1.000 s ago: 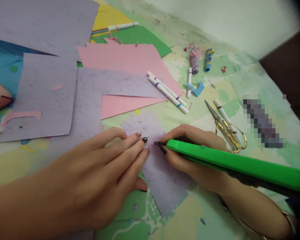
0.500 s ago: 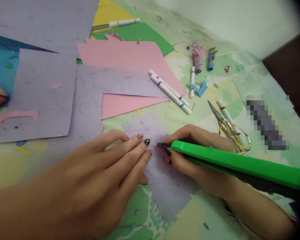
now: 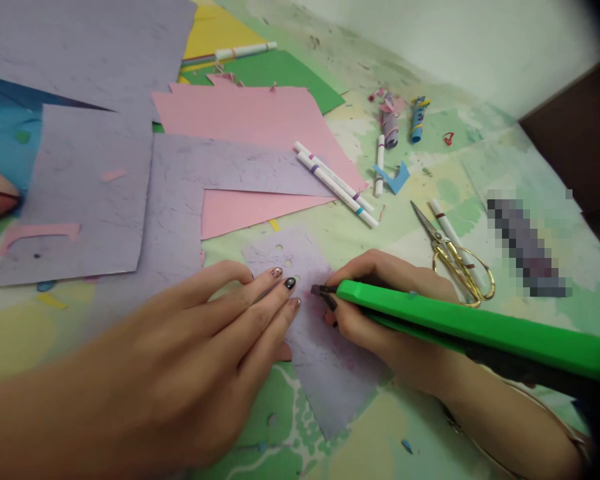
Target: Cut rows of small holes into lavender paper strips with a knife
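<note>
- Purple paper strip (image 3: 335,393) lies aslant on the counter (image 3: 375,427), beneath and between both hands, with small punched holes along its upper end.
- Left hand (image 3: 195,360) rests palm down, fingers outstretched together and grasping nothing, on the strip's left edge, apparently to keep the thin paper from sliding.
- Right hand (image 3: 393,272) pinches a green-handled tool (image 3: 460,320) near its dark tip, a low grip that likely gives finer control; whether the tip presses into the paper cannot be told.
- The handle slants back over the right forearm, which seems to leave the fingertips free at the strip.
- Gold-handled scissors (image 3: 447,252) lie beyond the right hand, across a brown-banded pen (image 3: 441,215), perhaps parked there for easy reach.
- Two white pens (image 3: 335,185) lie side by side over purple and pink sheets (image 3: 250,117), above the strip and off its surface.
- Farther out stand a decorated purple roll (image 3: 390,127) and a blue roll (image 3: 417,123), upright and well apart from the hands, presumably out of harm's way.
</note>
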Available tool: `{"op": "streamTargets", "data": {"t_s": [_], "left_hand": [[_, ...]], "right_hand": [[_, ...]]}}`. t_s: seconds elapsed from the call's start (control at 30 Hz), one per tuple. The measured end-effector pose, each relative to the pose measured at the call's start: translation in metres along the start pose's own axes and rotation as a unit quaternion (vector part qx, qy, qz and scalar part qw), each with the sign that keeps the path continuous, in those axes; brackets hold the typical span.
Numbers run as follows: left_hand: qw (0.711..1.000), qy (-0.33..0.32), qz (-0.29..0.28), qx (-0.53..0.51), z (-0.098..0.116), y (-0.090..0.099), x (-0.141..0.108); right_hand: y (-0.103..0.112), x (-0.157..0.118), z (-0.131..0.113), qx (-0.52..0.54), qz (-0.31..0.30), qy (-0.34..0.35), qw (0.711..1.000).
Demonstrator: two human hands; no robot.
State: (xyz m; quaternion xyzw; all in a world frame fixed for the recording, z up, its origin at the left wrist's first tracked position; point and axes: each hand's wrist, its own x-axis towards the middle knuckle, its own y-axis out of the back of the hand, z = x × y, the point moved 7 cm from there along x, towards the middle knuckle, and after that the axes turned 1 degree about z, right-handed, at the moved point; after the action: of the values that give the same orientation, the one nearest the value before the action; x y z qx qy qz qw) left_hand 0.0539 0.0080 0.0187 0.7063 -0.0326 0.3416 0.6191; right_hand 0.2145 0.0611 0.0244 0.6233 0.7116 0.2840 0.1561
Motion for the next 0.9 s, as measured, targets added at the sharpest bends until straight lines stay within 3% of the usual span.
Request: {"op": "streamTargets", "data": {"t_s": [0.23,0.4,0.6,0.73,0.83,0.9], "left_hand": [[0.999,0.038,-0.016,-0.02,-0.001,-0.003,-0.004],[0.998,0.037,-0.028,-0.033,0.0,-0.005,-0.008],[0.999,0.033,-0.034,-0.025,0.0,-0.005,-0.007],[1.0,0.021,-0.009,-0.008,0.003,0.0,-0.005],[0.999,0.032,-0.027,-0.005,0.007,-0.004,-0.007],[0.999,0.05,-0.007,-0.021,0.009,-0.004,-0.011]], "right_hand": [[0.0,0.002,0.001,0.022,0.0,-0.014,1.0],[-0.002,0.001,0.0,-0.017,-0.002,0.004,1.0],[-0.001,-0.003,-0.009,-0.099,0.052,0.047,0.993],[-0.001,-0.003,-0.009,-0.066,0.039,0.026,0.997],[0.0,-0.002,-0.011,-0.038,0.03,0.044,0.998],[0.002,-0.001,-0.011,-0.033,0.02,0.063,0.997]]}}
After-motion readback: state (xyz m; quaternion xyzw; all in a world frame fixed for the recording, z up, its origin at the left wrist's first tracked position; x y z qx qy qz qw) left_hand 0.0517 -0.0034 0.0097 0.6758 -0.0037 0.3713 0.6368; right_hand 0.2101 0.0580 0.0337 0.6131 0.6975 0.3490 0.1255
